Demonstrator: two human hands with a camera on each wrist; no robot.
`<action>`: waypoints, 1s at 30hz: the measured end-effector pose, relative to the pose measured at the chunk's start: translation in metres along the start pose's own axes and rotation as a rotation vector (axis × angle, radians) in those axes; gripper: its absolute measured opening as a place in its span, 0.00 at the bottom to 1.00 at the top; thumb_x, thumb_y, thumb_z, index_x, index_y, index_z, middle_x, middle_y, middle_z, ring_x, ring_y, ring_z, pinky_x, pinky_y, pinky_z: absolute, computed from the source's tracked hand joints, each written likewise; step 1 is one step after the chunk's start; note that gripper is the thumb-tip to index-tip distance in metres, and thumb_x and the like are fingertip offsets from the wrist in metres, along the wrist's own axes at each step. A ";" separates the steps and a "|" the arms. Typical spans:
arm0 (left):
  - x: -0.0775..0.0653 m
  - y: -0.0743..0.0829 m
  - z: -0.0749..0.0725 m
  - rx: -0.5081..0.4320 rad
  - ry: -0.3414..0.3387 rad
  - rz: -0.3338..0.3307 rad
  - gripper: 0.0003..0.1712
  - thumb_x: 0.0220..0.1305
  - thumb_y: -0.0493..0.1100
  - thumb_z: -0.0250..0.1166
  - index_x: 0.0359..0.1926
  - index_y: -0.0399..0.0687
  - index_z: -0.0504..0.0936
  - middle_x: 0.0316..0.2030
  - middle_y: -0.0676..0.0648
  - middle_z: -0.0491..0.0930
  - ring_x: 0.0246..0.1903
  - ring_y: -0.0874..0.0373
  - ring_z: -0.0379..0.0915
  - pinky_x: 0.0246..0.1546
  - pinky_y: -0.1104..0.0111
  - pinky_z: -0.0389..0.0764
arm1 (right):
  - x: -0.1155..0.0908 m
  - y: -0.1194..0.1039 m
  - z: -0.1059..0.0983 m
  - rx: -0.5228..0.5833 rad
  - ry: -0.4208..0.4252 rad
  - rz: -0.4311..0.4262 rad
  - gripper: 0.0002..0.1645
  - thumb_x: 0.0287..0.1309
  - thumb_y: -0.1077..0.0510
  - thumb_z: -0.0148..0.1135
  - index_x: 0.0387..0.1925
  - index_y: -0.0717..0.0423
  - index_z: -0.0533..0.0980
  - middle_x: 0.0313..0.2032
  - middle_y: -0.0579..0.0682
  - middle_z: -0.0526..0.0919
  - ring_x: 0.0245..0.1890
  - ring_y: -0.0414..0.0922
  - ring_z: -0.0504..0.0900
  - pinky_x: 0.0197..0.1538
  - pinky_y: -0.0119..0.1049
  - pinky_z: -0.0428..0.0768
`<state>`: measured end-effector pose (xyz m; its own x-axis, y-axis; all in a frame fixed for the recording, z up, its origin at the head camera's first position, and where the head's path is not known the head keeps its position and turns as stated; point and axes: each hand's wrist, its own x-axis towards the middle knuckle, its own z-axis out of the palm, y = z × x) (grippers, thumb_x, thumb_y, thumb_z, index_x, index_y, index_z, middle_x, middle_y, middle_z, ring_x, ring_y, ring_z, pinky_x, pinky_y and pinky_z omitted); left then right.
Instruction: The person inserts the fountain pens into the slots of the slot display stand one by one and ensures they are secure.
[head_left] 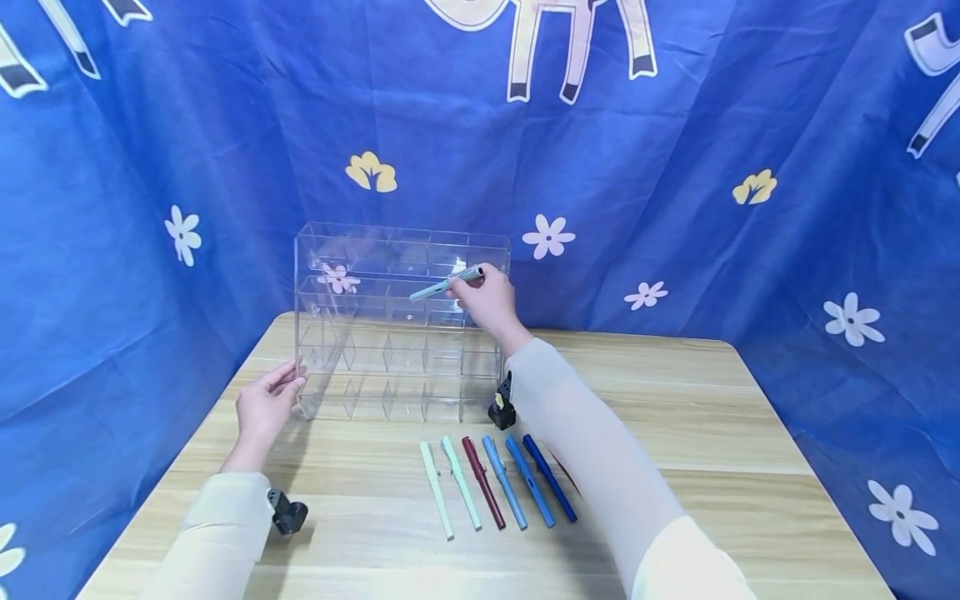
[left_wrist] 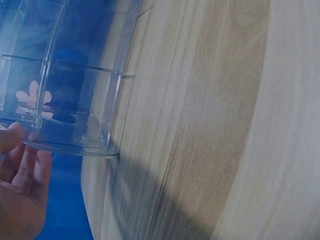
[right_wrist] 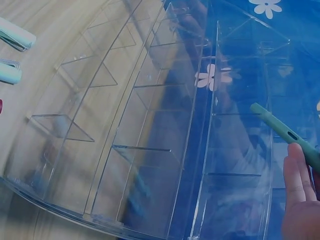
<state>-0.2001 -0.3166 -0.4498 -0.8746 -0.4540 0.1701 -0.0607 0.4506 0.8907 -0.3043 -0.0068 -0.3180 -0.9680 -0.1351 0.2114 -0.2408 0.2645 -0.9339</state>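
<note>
Pale-green pen (head_left: 432,290) pinched in the right hand (head_left: 491,303); the left hand (head_left: 264,407) grips the clear rack (head_left: 405,329) by its left edge.

The compartmented rack (head_left: 405,329) looks, from here, like clear plastic — smooth and glossy, glints sitting on its panels. The pale green pen (head_left: 431,291) seems smooth plastic too. The tabletop (head_left: 660,400) shows wood grain under a soft sheen; the blue curtain (head_left: 465,167) is creased cloth, the sleeve (head_left: 585,442) matt fabric.
</note>
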 end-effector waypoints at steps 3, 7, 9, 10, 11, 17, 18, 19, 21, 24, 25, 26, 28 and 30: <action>-0.001 0.000 -0.001 0.002 0.012 0.007 0.22 0.66 0.37 0.61 0.60 0.38 0.74 0.51 0.36 0.76 0.36 0.79 0.74 0.33 0.83 0.78 | 0.002 -0.001 0.002 -0.054 -0.001 -0.006 0.12 0.61 0.55 0.62 0.42 0.58 0.75 0.29 0.49 0.86 0.28 0.44 0.84 0.32 0.30 0.82; -0.001 0.000 -0.001 -0.002 0.001 0.005 0.22 0.66 0.37 0.61 0.61 0.39 0.73 0.51 0.36 0.76 0.37 0.76 0.76 0.33 0.83 0.78 | 0.004 0.000 0.003 -0.106 -0.012 -0.006 0.12 0.61 0.54 0.63 0.41 0.58 0.76 0.30 0.50 0.86 0.31 0.47 0.85 0.31 0.30 0.81; -0.001 0.000 -0.001 0.002 -0.006 0.006 0.22 0.67 0.38 0.60 0.61 0.39 0.73 0.52 0.37 0.76 0.38 0.74 0.77 0.34 0.83 0.78 | 0.004 0.000 0.003 -0.130 -0.019 -0.009 0.12 0.61 0.54 0.64 0.41 0.58 0.77 0.31 0.50 0.86 0.31 0.47 0.84 0.31 0.30 0.81; -0.001 0.000 0.000 0.004 -0.006 0.010 0.23 0.66 0.38 0.61 0.61 0.39 0.73 0.52 0.37 0.76 0.38 0.74 0.77 0.33 0.83 0.78 | 0.004 -0.001 0.004 -0.147 -0.022 -0.011 0.12 0.60 0.53 0.65 0.40 0.58 0.78 0.31 0.50 0.86 0.31 0.47 0.84 0.31 0.31 0.80; -0.001 0.000 0.000 0.009 -0.005 0.015 0.23 0.66 0.38 0.61 0.61 0.38 0.73 0.51 0.36 0.76 0.37 0.76 0.76 0.32 0.84 0.78 | 0.004 -0.001 0.004 -0.164 -0.025 -0.015 0.12 0.60 0.53 0.65 0.39 0.58 0.78 0.30 0.50 0.86 0.30 0.46 0.84 0.31 0.31 0.80; -0.001 -0.001 0.000 0.004 0.008 0.038 0.23 0.65 0.36 0.62 0.60 0.37 0.73 0.51 0.35 0.76 0.30 0.86 0.68 0.29 0.85 0.78 | 0.004 -0.006 0.007 -0.286 -0.039 -0.030 0.12 0.58 0.50 0.66 0.33 0.56 0.81 0.28 0.47 0.85 0.28 0.43 0.79 0.30 0.31 0.75; -0.001 -0.001 0.000 0.000 0.010 0.037 0.22 0.65 0.36 0.62 0.60 0.37 0.73 0.51 0.35 0.76 0.30 0.87 0.68 0.29 0.85 0.78 | 0.004 -0.006 0.008 -0.300 -0.043 -0.029 0.13 0.58 0.49 0.66 0.32 0.55 0.81 0.28 0.46 0.84 0.28 0.42 0.79 0.29 0.31 0.74; -0.002 0.000 0.000 -0.005 0.012 0.039 0.22 0.65 0.35 0.62 0.60 0.37 0.73 0.50 0.35 0.76 0.31 0.87 0.68 0.30 0.85 0.78 | 0.004 -0.006 0.008 -0.311 -0.049 -0.031 0.13 0.58 0.49 0.66 0.31 0.55 0.81 0.28 0.46 0.84 0.27 0.42 0.78 0.29 0.30 0.73; -0.002 0.000 0.000 -0.018 0.016 0.036 0.22 0.65 0.34 0.62 0.60 0.37 0.74 0.50 0.35 0.76 0.31 0.86 0.68 0.30 0.85 0.78 | 0.004 -0.006 0.009 -0.316 -0.067 -0.030 0.13 0.59 0.49 0.66 0.30 0.55 0.82 0.28 0.47 0.84 0.25 0.42 0.75 0.27 0.30 0.71; -0.002 0.001 0.001 -0.032 0.021 0.040 0.22 0.64 0.33 0.62 0.59 0.36 0.74 0.50 0.35 0.76 0.31 0.87 0.68 0.30 0.85 0.78 | 0.003 -0.006 0.011 -0.300 -0.097 -0.024 0.13 0.60 0.50 0.65 0.30 0.55 0.83 0.29 0.51 0.85 0.22 0.42 0.71 0.23 0.30 0.67; -0.002 0.001 0.001 -0.033 0.019 0.039 0.22 0.64 0.33 0.62 0.60 0.36 0.74 0.50 0.35 0.76 0.31 0.86 0.68 0.31 0.85 0.78 | 0.003 -0.006 0.011 -0.296 -0.107 -0.023 0.13 0.60 0.50 0.64 0.31 0.56 0.83 0.29 0.51 0.85 0.21 0.42 0.70 0.23 0.30 0.67; -0.002 0.001 0.000 -0.031 0.017 0.036 0.22 0.65 0.34 0.61 0.60 0.36 0.74 0.50 0.35 0.76 0.31 0.86 0.69 0.31 0.85 0.78 | 0.002 -0.007 0.011 -0.293 -0.113 -0.020 0.13 0.60 0.50 0.64 0.31 0.56 0.83 0.29 0.52 0.85 0.21 0.41 0.69 0.23 0.30 0.66; -0.002 0.001 0.000 -0.023 0.013 0.031 0.22 0.65 0.34 0.61 0.60 0.37 0.73 0.51 0.35 0.76 0.32 0.84 0.71 0.31 0.84 0.78 | 0.002 -0.008 0.012 -0.294 -0.121 -0.016 0.13 0.60 0.51 0.64 0.31 0.56 0.84 0.29 0.51 0.85 0.21 0.41 0.69 0.23 0.30 0.66; -0.002 0.000 0.000 -0.013 0.008 0.025 0.22 0.66 0.35 0.61 0.60 0.38 0.73 0.51 0.36 0.75 0.34 0.82 0.73 0.32 0.84 0.78 | 0.001 -0.009 0.012 -0.304 -0.128 -0.011 0.13 0.61 0.51 0.64 0.31 0.57 0.84 0.28 0.49 0.85 0.21 0.41 0.68 0.23 0.30 0.66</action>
<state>-0.1981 -0.3157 -0.4500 -0.8718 -0.4492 0.1957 -0.0327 0.4519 0.8915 -0.3026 -0.0212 -0.3127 -0.9531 -0.2536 0.1652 -0.2802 0.5328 -0.7985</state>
